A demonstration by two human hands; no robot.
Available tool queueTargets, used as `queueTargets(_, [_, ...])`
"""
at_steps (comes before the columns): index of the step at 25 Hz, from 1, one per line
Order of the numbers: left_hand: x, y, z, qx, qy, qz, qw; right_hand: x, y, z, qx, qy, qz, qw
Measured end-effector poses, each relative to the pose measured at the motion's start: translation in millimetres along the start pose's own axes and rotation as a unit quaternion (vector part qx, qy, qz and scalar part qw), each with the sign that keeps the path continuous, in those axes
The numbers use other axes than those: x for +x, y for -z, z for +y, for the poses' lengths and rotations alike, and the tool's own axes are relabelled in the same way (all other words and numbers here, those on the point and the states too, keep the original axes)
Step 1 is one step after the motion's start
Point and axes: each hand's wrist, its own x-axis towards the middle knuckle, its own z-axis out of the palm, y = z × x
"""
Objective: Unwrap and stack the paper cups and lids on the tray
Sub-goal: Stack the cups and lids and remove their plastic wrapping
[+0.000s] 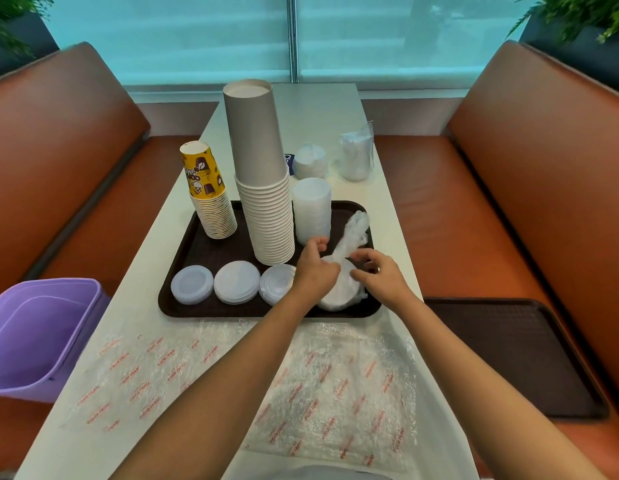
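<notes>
On the brown tray (183, 299), beside stacked paper cups (266, 202), a left hand (315, 271) and right hand (380, 275) curl fingers around a plastic-wrapped lid bundle (342, 285), apparently steadying it to strip the wrap (356, 226) trailing away.

Both bare forearms reach forward, converging. The left hand (316, 271) curls its fingers, pinching downward. Just beside it, the right hand (379, 275) pinches likewise.
</notes>
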Motion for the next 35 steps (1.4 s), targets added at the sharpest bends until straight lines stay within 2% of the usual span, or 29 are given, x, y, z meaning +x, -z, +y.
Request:
queueTargets(2, [-1, -2, -11, 0.062, 0.002, 0.021, 0.998, -2, -5, -1, -0.046, 0.004, -0.039, 0.998])
queueTargets(6, [5, -2, -13, 0.130, -0.053, -0.031, 0.990, 3, -13, 2, -0.090, -0.019, -0.016, 0.996])
queueTargets(10, [12, -3, -13, 0.186, -0.072, -0.048, 0.979, 3, -11, 0, 0.009, -0.009, 0.021, 1.000])
queueTargets(12, [15, -3, -12, 0.194, -0.090, -0.040, 0.976, 3, -11, -5, 0.074, -0.026, 0.024, 0.997])
queueTargets(15, [14, -4, -8, 0.175, -0.129, -0.040, 0.975, 7, -9, -1, 0.054, -0.056, 0.019, 0.997])
queueTargets(19, [17, 2, -3, 0.154, -0.079, 0.012, 0.985, 8, 1, 5, 0.060, -0.071, 0.120, 0.988])
queueTargets(21, [19, 4, -1, 0.132, -0.064, 0.050, 0.988, 6, 6, 3, 0.097, -0.083, 0.152, 0.980])
queueTargets(23, [18, 2, 3, 0.072, -0.061, 0.049, 0.994, 6, 8, -6, 0.200, -0.105, 0.109, 0.968])
queueTargets(24, [15, 0, 7, 0.031, -0.052, 0.022, 0.998, 6, 8, -12, 0.237, -0.121, 0.070, 0.961])
queueTargets(26, [9, -5, 14, -0.005, -0.026, -0.045, 0.999, 7, 7, -21, 0.230, -0.121, 0.013, 0.966])
queueTargets(28, [8, -6, 16, 0.031, -0.053, -0.038, 0.997, 7, 7, -27, 0.209, -0.096, 0.011, 0.973])
queueTargets(30, [10, 3, 18, 0.048, -0.078, 0.031, 0.995, 7, 13, -34, 0.292, -0.110, 0.041, 0.949])
queueTargets(32, [16, 15, 14, 0.046, -0.070, 0.082, 0.993, 11, 27, -38, 0.447, -0.133, 0.110, 0.878])
queueTargets(34, [19, 24, 8, 0.046, -0.043, 0.086, 0.994, 16, 40, -38, 0.538, -0.142, 0.159, 0.815])
queueTargets(35, [18, 25, 6, 0.037, -0.029, 0.080, 0.996, 17, 44, -38, 0.545, -0.145, 0.162, 0.810])
